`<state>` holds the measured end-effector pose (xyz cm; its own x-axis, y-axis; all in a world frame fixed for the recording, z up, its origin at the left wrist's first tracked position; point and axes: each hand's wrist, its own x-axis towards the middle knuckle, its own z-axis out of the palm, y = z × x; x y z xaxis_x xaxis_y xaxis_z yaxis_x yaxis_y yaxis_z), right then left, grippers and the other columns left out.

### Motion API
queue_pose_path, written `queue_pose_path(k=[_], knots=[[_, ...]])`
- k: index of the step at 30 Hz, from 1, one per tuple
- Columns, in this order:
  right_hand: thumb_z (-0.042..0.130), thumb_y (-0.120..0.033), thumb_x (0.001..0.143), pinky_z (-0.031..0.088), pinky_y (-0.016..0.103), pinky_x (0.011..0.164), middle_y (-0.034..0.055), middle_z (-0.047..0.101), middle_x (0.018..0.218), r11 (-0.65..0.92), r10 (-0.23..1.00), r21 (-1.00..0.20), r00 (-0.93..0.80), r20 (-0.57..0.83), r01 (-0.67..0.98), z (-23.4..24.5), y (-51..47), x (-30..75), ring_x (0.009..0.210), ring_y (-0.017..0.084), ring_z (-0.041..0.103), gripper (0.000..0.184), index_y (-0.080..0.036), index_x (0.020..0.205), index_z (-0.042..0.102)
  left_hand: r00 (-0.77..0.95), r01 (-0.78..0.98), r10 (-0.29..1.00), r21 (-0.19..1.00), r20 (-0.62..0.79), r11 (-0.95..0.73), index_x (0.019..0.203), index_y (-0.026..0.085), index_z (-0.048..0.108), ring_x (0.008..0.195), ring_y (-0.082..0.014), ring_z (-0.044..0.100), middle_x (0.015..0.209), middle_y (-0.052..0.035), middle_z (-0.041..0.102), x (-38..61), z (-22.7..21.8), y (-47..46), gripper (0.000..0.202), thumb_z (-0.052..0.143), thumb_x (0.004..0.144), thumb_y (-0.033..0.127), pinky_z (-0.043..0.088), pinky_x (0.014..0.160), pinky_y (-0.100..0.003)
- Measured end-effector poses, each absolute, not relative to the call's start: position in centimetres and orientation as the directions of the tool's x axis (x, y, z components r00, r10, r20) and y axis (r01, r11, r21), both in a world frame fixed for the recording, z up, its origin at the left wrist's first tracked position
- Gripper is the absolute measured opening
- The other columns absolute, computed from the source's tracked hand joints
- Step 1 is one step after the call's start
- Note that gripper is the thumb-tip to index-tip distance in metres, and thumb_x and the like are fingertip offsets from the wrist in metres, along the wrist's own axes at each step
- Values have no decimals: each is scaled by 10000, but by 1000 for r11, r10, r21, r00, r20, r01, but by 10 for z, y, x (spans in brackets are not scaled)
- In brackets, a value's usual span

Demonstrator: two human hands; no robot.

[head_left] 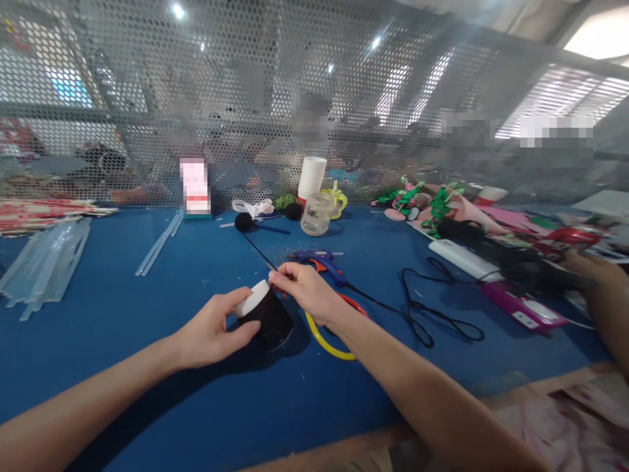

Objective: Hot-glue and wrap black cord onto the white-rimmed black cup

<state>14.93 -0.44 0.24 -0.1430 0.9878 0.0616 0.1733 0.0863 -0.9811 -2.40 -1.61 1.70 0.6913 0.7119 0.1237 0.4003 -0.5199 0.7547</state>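
We see the left hand (213, 331) curled round a black cup (265, 318) that lies tilted on the blue table (147, 308), near the middle; its white base faces up and left, thumb and fingertips pressed to its side. The right hand (307, 288) is pinched shut, thumb and forefinger closed on a thin black stick (258, 250) right at the cup's white end. The stick runs away to the far left and ends in a black pompom (242, 221).

Under the right wrist lies a pair of scissors (329, 334) with yellow and red handles, partly hidden by the arm. Just beyond the right hand is a blue glue gun (322, 260), its black cord (432, 314) looping off to the right. Farther off stand a clear mug (317, 213) and a stack of white cups (312, 177). Clear glue sticks (44, 265) lie at the far left. On the right are a white power strip (459, 257), a pink flat tool (523, 309) and a heap of green ribbon (437, 206). Another person's arm (607, 295) comes in at the right edge. A metal mesh screen (246, 98) closes the far side of the table
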Motion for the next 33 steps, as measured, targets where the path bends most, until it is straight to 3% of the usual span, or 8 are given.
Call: queue_pose_path(k=[9, 14, 20, 26, 33], knots=[[472, -386, 729, 334, 220, 516, -50, 436, 575, 69, 987, -986, -152, 46, 152, -1, -6, 145, 525, 87, 408, 223, -171, 667, 461, 683, 397, 711, 732, 167, -553, 797, 141, 484, 633, -115, 445, 687, 7, 483, -28, 13, -16, 118, 437, 749, 237, 388, 596, -215], [380, -389, 782, 323, 226, 511, -38, 415, 593, 116, 987, -943, -143, 74, 311, -2, -11, 141, 563, 108, 399, 236, -190, 671, 441, 699, 346, 677, 719, 231, -603, 922, 137, 469, 703, -130, 480, 810, -27, 528, -29, 11, -16, 192, 448, 743, 203, 403, 672, -232], [314, -335, 818, 337, 264, 588, -14, 441, 635, 171, 985, -879, -57, 163, 445, -1, -11, 138, 626, 136, 441, 207, -199, 674, 378, 711, 404, 689, 720, 142, -565, 764, 136, 471, 673, -133, 474, 712, -5, 508, -27, 17, -13, 76, 450, 729, 200, 397, 643, -235], [287, -316, 824, 339, 281, 572, 0, 441, 628, 250, 957, -754, -38, 286, 607, -6, -14, 133, 595, 153, 454, 170, -210, 699, 332, 622, 472, 783, 789, 17, -392, 794, 133, 480, 601, -113, 430, 660, 25, 461, -18, 17, -11, 180, 475, 728, 301, 361, 540, -214], [293, -301, 815, 367, 307, 594, 34, 462, 688, 335, 903, -613, -58, 425, 716, -8, -18, 130, 639, 178, 477, 149, -198, 728, 359, 563, 460, 826, 822, 22, -336, 687, 131, 452, 503, -78, 305, 550, 65, 338, -12, 12, -11, 152, 455, 710, 282, 269, 461, -194]])
